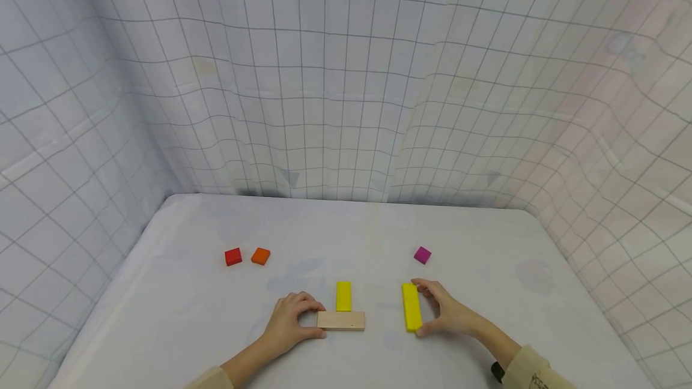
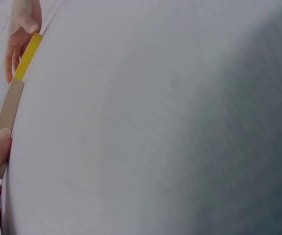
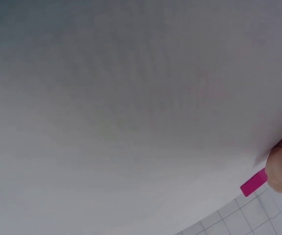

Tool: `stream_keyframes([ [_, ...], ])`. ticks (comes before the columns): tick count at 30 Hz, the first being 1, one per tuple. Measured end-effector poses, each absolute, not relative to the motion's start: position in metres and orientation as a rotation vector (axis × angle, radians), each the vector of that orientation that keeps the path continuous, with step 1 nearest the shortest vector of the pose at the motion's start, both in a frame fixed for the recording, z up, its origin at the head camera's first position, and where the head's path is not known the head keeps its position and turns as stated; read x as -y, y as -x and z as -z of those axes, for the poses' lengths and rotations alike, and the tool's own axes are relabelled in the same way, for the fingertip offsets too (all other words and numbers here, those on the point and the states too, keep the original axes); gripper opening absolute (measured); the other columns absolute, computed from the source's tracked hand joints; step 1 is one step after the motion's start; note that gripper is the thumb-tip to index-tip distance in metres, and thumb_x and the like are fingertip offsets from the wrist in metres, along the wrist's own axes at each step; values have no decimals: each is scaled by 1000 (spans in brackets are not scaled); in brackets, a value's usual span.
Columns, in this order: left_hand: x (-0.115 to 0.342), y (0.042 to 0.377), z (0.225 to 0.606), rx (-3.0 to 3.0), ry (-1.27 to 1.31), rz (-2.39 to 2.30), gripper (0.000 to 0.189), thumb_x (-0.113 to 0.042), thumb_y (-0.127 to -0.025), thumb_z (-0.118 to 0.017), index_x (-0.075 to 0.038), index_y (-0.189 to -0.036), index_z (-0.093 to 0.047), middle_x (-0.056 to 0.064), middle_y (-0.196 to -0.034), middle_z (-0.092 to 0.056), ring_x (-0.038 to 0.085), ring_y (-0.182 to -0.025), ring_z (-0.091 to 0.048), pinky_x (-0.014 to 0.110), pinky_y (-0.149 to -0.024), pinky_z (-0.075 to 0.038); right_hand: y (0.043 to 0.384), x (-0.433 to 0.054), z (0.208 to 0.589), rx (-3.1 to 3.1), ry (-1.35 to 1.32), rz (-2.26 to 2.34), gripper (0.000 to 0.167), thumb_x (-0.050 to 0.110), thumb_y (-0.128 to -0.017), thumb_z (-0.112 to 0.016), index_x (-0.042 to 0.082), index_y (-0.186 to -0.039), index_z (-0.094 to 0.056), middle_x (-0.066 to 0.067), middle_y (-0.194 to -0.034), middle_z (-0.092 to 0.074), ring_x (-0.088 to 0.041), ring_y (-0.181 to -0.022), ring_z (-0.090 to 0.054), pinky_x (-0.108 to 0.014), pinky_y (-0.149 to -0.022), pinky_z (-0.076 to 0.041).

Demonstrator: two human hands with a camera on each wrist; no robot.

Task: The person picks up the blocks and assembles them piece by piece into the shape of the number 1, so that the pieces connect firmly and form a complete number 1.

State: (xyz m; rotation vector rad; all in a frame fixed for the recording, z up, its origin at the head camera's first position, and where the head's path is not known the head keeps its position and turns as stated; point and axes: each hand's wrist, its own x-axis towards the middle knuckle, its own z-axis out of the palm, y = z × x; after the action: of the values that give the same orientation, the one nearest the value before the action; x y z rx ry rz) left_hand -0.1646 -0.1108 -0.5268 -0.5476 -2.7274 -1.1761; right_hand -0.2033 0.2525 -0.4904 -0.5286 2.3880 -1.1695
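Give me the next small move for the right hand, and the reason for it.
Probably ease the long yellow block leftward, toward the wooden block: the right hand grips it, a gap parts the two blocks, and the wooden block's right end is free while the left hand holds its left end.

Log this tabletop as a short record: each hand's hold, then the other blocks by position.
Left hand: pinches the left end of the wooden block
Right hand: grips the longer yellow block by its ends
Middle: shorter yellow block, at the wooden block's far side
Beyond, left: red block, orange block
Beyond, right: magenta block
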Motion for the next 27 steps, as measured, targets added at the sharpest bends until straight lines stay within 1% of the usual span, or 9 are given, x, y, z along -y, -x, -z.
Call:
stream_keyframes([
  [7,111,164,525,2745,542,1192,34,-41,-60,-81,-27,-88,-67,-20,-85,-52,4,-81,-42,32,-75,-31,203,-253,490,-2382,564,1154,96,27,-67,-81,8,-141,-23,-18,-133,-31,-36,-121,-29,-58,-101,-20],
  [12,110,164,525,2745,547,1184,34,-41,-60,-81,-27,-88,-67,-20,-86,-52,4,-81,-42,31,-75,-32,203,-254,490,-2373,575,1145,97,27,-68,-81,7,-142,-21,-19,-134,-30,-37,-122,-28,-58,-101,-19],
  [19,111,165,526,2740,546,1181,34,-40,-59,-81,-27,-88,-67,-20,-86,-52,5,-82,-43,32,-75,-32,204,-255,492,-2383,587,1143,97,27,-68,-81,4,-141,-22,-20,-134,-30,-37,-121,-29,-57,-102,-19],
  [27,110,165,526,2742,545,1185,34,-40,-59,-81,-27,-87,-67,-20,-85,-51,4,-82,-43,32,-75,-32,204,-255,494,-2386,564,1147,93,27,-68,-81,5,-138,-24,-18,-133,-31,-34,-120,-30,-56,-101,-20],
])
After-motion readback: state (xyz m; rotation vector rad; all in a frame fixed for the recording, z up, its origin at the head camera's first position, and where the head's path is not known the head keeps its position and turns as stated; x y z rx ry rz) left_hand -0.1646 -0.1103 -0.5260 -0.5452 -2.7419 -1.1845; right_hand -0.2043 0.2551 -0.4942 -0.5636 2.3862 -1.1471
